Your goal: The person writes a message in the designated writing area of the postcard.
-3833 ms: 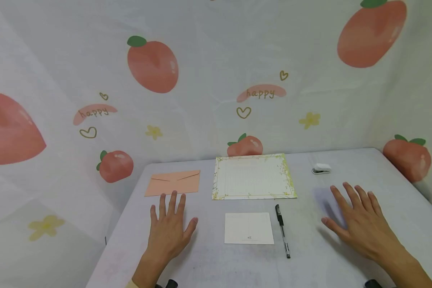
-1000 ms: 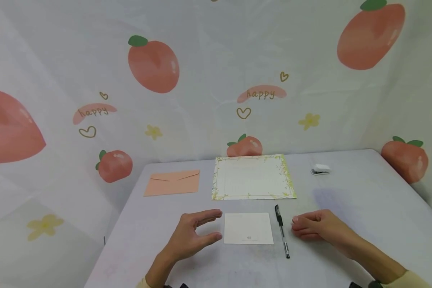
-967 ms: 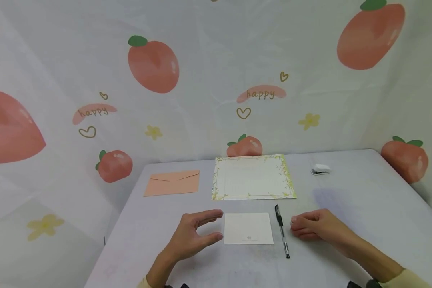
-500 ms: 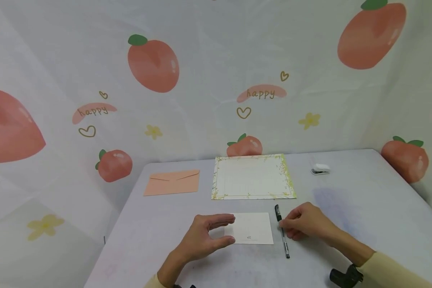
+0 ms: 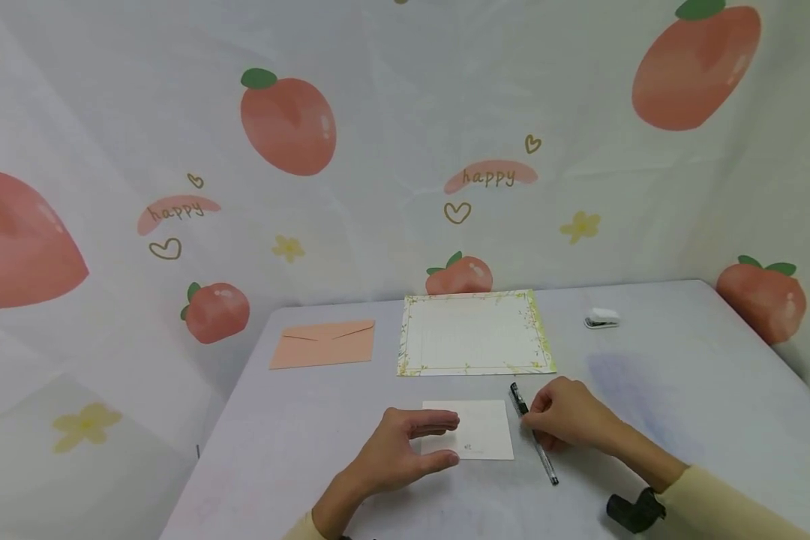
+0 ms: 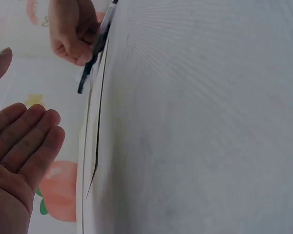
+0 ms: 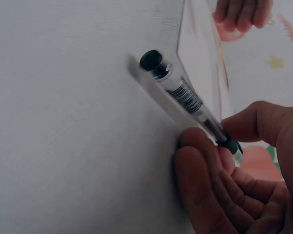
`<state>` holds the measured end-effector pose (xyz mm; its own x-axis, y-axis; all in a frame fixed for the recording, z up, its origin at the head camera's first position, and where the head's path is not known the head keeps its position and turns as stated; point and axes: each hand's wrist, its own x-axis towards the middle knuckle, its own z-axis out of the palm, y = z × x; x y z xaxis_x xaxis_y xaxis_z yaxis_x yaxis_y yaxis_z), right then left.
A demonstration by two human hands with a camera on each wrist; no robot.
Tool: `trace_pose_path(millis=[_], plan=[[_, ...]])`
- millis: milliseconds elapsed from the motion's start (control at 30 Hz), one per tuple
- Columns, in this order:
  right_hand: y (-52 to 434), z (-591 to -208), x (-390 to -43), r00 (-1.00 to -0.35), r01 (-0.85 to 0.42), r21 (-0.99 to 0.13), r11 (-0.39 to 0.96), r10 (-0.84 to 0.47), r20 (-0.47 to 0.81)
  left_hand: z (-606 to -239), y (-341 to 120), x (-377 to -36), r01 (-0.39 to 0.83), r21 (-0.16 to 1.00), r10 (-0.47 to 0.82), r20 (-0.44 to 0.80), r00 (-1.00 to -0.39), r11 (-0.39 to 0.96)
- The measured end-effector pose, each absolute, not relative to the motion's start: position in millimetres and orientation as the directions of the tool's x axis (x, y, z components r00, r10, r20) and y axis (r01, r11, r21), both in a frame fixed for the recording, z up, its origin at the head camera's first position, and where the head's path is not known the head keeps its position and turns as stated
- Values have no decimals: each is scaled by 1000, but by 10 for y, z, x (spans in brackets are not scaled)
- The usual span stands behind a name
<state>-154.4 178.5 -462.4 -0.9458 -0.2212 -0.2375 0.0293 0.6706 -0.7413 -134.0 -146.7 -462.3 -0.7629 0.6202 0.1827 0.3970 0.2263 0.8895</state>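
Observation:
My right hand (image 5: 570, 415) pinches a clear-barrelled pen with a black cap (image 5: 518, 401) between thumb and fingers. In the right wrist view the pen's barrel (image 7: 185, 97) slants up from the fingertips, its shadow beside it on the cloth. Over the left part of a small white card (image 5: 486, 427) hovers my left hand (image 5: 401, 450), fingers straight and thumb spread apart, holding nothing. The left wrist view shows that palm (image 6: 24, 146) facing the camera, with the pen (image 6: 95, 53) in the other hand beyond it.
Behind the card lies a lined sheet with a floral border (image 5: 475, 334). A peach-coloured envelope (image 5: 324, 343) is at the back left, a small white stapler (image 5: 602, 318) at the back right. A fruit-printed curtain (image 5: 378, 225) rises behind the cloth-covered table (image 5: 277, 465).
The right hand has moved left to the pen and taken hold of it; the pen has turned slightly. The left hand has slid right, over the card.

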Motion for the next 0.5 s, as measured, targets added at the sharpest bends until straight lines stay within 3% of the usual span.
trace_pose_path(millis=[200, 500], plan=[[1847, -4516, -1515, -927, -66, -781, 621, -329, -183, -4586, -1394, -1343, 392, 892, 631, 172, -756, 227], [1863, -4242, -1421, -884, -220, -831, 511, -465, -52, -4502, -1251, -1354, 352, 896, 552, 156, -819, 269]])
